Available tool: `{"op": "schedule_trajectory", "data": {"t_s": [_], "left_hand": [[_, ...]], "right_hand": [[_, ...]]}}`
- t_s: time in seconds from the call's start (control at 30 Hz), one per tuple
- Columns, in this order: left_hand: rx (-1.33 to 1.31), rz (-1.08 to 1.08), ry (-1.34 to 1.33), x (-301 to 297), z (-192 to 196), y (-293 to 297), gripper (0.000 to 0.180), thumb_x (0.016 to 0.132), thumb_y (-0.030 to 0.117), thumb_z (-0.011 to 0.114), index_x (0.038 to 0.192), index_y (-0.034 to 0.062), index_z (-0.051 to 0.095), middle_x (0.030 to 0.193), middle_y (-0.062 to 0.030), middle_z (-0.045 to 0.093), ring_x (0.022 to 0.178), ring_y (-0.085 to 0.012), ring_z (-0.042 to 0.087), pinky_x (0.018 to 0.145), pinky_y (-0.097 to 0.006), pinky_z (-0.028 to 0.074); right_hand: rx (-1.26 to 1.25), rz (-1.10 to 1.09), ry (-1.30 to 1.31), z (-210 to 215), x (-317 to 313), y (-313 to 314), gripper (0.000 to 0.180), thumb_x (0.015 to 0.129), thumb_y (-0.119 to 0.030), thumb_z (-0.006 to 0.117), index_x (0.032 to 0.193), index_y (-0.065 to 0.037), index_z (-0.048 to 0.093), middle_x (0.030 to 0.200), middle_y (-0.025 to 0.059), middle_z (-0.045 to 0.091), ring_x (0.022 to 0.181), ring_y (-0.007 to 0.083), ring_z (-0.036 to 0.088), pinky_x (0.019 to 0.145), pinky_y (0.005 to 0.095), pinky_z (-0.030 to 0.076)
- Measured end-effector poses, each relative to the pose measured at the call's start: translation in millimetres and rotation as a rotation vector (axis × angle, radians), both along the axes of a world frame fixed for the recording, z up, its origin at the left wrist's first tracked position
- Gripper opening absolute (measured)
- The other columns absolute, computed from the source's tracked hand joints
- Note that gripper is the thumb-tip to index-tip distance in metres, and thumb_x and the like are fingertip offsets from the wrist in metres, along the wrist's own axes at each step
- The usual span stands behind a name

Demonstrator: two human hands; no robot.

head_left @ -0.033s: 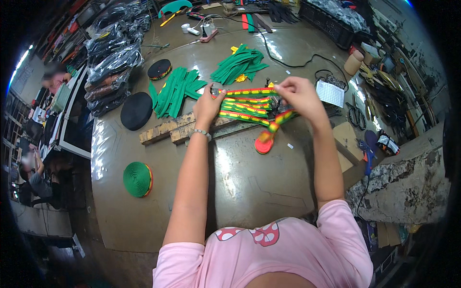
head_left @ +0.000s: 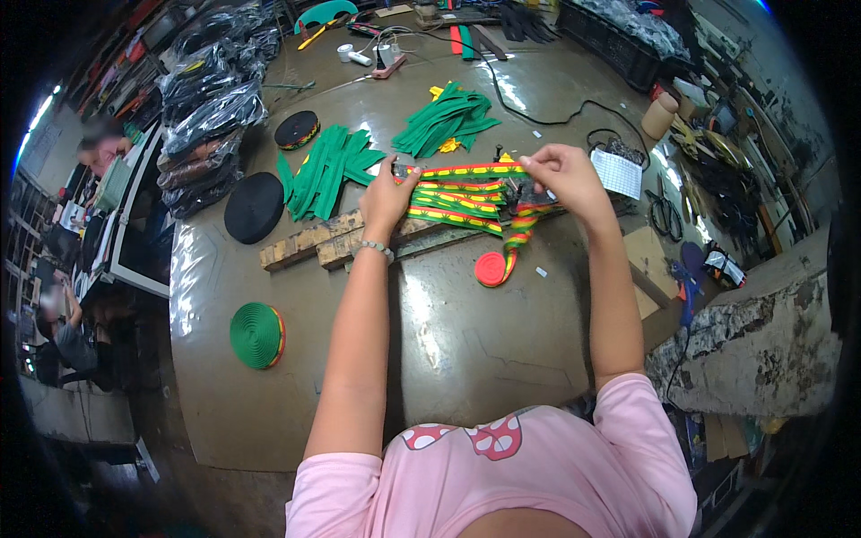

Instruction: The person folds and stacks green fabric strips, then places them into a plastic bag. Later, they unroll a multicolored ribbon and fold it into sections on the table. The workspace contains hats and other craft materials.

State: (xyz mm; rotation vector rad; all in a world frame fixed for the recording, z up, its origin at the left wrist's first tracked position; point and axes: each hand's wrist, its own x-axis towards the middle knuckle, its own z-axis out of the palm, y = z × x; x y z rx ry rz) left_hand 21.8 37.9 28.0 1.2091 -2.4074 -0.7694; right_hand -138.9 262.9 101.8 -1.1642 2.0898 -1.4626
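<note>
1. Green webbing roll point(head_left: 257, 335), near left of the worktable point(head_left: 466, 341).
2. Black webbing roll point(head_left: 254, 207), further back.
3. Two piles of green strips point(head_left: 327, 163), point(head_left: 446, 118), far centre.
4. Wooden blocks point(head_left: 309, 242).
5. Black bagged bundles point(head_left: 208, 117), far left.

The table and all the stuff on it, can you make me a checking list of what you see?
Surface: shiny brown table, worn.
Job's things: red, yellow and green striped straps laid side by side; left hand presses one end, right hand pinches the other.
Clutter: green strap piles, black webbing roll, green roll, red disc, wooden blocks, black bagged bundles.
Grippers: nothing seen; bare hands only.
Cables: black cable crossing the far side.
Surroundings: crowded workshop; other people at left.
</note>
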Motion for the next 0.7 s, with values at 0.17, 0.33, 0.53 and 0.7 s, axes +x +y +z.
{"op": "schedule_trajectory", "data": {"t_s": [0.17, 0.33, 0.53, 0.7], "left_hand": [[-0.002, -0.001, 0.012, 0.6, 0.6, 1.0, 0.069, 0.078, 0.06, 0.054, 0.131, 0.0163, 0.044, 0.113, -0.017, 0.061, 0.105, -0.0326, 0.058, 0.085, -0.04, 0.044], [-0.016, -0.008, -0.002, 0.3, -0.1, 0.8, 0.067, 0.079, 0.059, 0.054, 0.13, 0.0158, 0.045, 0.113, -0.0168, 0.061, 0.105, -0.0329, 0.058, 0.085, -0.04, 0.045], [-0.007, -0.039, 0.074, 1.9, -6.2, -5.3, 0.065, 0.079, 0.051, 0.06, 0.131, 0.0154, 0.045, 0.11, -0.0156, 0.062, 0.103, -0.0307, 0.059, 0.084, -0.038, 0.044], [0.007, -0.206, 0.284, 13.4, -14.2, -12.2, 0.06, 0.078, 0.035, 0.066, 0.131, 0.0209, 0.043, 0.095, -0.0134, 0.064, 0.089, -0.0319, 0.061, 0.076, -0.038, 0.046]], "right_hand": [[0.129, -0.069, -0.379, -57.0, -36.4, 11.9, 0.029, 0.083, -0.034, 0.065, 0.07, -0.01, 0.057, 0.056, -0.0048, 0.051, 0.044, 0.0037, 0.038, 0.042, 0.0203, 0.028], [0.143, -0.067, -0.581, -101.2, -34.3, 17.0, 0.025, 0.083, -0.029, 0.067, 0.071, -0.01, 0.055, 0.055, -0.005, 0.048, 0.046, 0.0036, 0.036, 0.044, 0.0197, 0.027], [-0.092, -0.341, -0.187, -43.7, -3.1, 16.2, 0.025, 0.085, -0.025, 0.064, 0.077, -0.002, 0.058, 0.058, -0.0017, 0.051, 0.05, 0.0051, 0.043, 0.047, 0.0218, 0.032], [-0.254, 0.05, 0.003, -18.3, 41.9, -52.2, 0.029, 0.086, -0.029, 0.063, 0.082, -0.001, 0.06, 0.067, 0.0005, 0.056, 0.056, 0.0065, 0.051, 0.052, 0.0223, 0.043]]}}
